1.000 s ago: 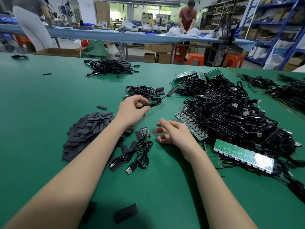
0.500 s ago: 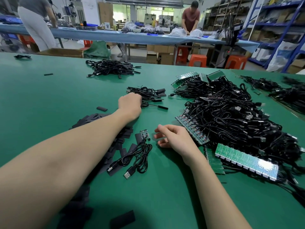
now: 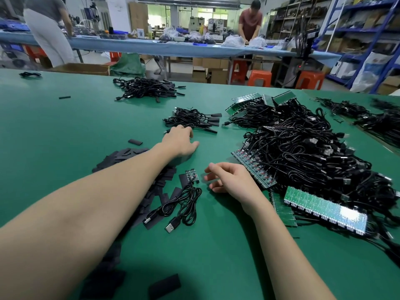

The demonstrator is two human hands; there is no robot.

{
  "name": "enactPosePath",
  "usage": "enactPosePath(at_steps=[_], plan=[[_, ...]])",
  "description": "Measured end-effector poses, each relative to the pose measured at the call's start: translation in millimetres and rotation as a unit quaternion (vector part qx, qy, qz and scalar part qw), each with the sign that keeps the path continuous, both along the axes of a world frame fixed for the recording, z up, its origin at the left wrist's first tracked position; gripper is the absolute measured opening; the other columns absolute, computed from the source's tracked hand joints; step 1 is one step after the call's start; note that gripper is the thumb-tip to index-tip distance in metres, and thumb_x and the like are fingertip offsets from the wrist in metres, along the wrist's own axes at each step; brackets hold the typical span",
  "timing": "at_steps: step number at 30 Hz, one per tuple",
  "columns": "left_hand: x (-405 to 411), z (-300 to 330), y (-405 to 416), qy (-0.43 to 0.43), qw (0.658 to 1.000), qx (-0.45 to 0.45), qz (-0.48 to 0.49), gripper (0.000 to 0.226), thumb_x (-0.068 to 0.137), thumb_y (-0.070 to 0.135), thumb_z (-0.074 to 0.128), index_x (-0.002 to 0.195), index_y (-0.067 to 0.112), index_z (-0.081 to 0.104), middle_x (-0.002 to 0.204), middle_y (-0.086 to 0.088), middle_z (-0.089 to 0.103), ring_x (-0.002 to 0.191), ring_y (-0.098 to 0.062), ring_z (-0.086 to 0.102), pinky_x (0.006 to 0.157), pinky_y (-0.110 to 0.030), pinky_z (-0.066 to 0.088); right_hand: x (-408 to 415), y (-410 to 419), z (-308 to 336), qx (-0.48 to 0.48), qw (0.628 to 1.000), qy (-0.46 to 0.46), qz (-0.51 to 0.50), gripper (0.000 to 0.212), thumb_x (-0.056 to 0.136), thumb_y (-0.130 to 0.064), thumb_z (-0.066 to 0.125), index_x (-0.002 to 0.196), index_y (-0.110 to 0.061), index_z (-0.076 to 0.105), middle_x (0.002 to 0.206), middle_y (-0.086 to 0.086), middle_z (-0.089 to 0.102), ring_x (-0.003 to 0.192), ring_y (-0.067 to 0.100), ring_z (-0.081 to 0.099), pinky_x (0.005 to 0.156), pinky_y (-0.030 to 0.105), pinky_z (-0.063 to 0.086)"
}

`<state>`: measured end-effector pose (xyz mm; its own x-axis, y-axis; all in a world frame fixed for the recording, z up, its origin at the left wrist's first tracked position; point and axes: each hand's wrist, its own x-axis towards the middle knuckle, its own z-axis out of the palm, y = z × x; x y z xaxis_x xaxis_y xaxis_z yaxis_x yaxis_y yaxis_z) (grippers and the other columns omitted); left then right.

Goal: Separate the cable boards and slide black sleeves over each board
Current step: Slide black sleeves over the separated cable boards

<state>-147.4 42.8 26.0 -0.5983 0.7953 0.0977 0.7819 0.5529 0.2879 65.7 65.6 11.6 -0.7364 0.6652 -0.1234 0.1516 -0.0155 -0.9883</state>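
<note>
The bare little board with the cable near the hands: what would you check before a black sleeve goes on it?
1. Bare board is separated and lies on the table: ok.
2. Its coiled cable lies apart from the big cable heap: ok.
3. Black sleeves are within reach under the left arm: ok.
4. Right hand is beside the board, grip empty: ok.
5. Left hand is free: cannot tell, its fingertips are at the finished cables.
6. Sleeve opening faces the board: cannot tell.
</note>
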Motion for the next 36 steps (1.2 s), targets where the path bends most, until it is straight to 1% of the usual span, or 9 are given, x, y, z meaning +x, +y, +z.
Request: enactPosePath(at_steps=[8,13,17,19,24,27,31,34,36], plan=[[50,3,-38,-0.122,0.981,0.145,0.038,0.013,0.093,0.040,0.059,0.093,0.029,0.065,0.101,0.005,0.071,0.102,-0.020,0.064,0.096,-0.036,0.051,-2,-3,3,-0.007,1.000,-0.019,-0.014,0.020,0.097,-0.016,0.062,0.098,0.001,0.072,0.083,0.009,0.075,0.062,0.014,0.066,0.058,0.020,0.055],[79,-4,-66,-0.125,0.969,0.202,0.059,0.017,0.097,0.038,0.056,0.093,0.025,0.066,0.095,0.009,0.068,0.093,-0.015,0.061,0.084,-0.026,0.044,-3,-4,12,-0.088,0.996,-0.030,0.003,0.020,0.096,-0.014,0.065,0.105,0.003,0.066,0.082,0.012,0.074,0.064,0.024,0.072,0.058,0.027,0.060],[90,1,-78,-0.217,0.950,0.219,0.042,0.025,0.099,0.041,0.054,0.095,0.021,0.069,0.094,0.011,0.069,0.089,-0.011,0.059,0.077,-0.025,0.036,-4,-9,17,-0.132,0.991,-0.030,0.018,0.019,0.095,-0.013,0.067,0.109,0.000,0.064,0.098,0.018,0.070,0.067,0.028,0.073,0.064,0.029,0.063],[90,0,-81,-0.285,0.924,0.252,0.044,0.025,0.099,0.040,0.056,0.092,0.021,0.069,0.088,0.009,0.068,0.082,-0.013,0.061,0.077,-0.029,0.045,-5,-11,17,-0.151,0.988,-0.019,0.015,0.018,0.094,-0.010,0.068,0.109,-0.003,0.063,0.104,0.019,0.068,0.065,0.026,0.073,0.062,0.027,0.062],[92,-2,-81,-0.497,0.799,0.333,0.069,0.024,0.101,0.031,0.059,0.085,0.015,0.067,0.099,-0.001,0.067,0.087,-0.013,0.065,0.073,-0.034,0.062,-5,-12,18,-0.162,0.987,0.005,0.002,0.030,0.092,-0.005,0.069,0.120,-0.002,0.058,0.098,0.016,0.069,0.066,0.021,0.073,0.057,0.021,0.058],[93,-2,-80,-0.526,0.772,0.351,0.073,0.023,0.101,0.028,0.060,0.086,0.012,0.067,0.095,0.001,0.067,0.086,-0.014,0.067,0.066,-0.029,0.061,-3,-12,14,-0.102,0.995,-0.012,-0.015,0.030,0.087,-0.006,0.074,0.116,-0.008,0.065,0.079,0.005,0.072,0.061,0.011,0.068,0.052,0.017,0.051],[95,-1,-81,-0.516,0.764,0.379,0.077,0.015,0.099,0.021,0.063,0.087,0.012,0.066,0.091,-0.001,0.065,0.076,-0.013,0.064,0.061,-0.024,0.058,-4,-13,12,-0.021,0.998,-0.032,-0.047,0.019,0.081,-0.013,0.080,0.098,-0.019,0.074,0.074,-0.003,0.071,0.052,0.003,0.057,0.049,0.014,0.041],[94,-2,-82,-0.451,0.791,0.403,0.093,0.006,0.092,0.017,0.071,0.092,0.016,0.065,0.089,0.000,0.066,0.076,-0.011,0.061,0.065,-0.025,0.053,-5,-14,13,-0.042,0.998,0.012,-0.052,0.016,0.081,-0.009,0.080,0.092,-0.018,0.074,0.073,-0.001,0.070,0.049,0.004,0.054,0.053,0.016,0.043],[93,-1,-85,-0.469,0.787,0.392,0.088,0.013,0.089,0.016,0.075,0.096,0.017,0.065,0.091,-0.001,0.069,0.078,-0.013,0.062,0.070,-0.029,0.050,-4,-13,15,-0.097,0.993,0.055,-0.036,0.017,0.083,-0.005,0.077,0.094,-0.017,0.072,0.074,0.001,0.069,0.047,0.005,0.051,0.056,0.017,0.047]])
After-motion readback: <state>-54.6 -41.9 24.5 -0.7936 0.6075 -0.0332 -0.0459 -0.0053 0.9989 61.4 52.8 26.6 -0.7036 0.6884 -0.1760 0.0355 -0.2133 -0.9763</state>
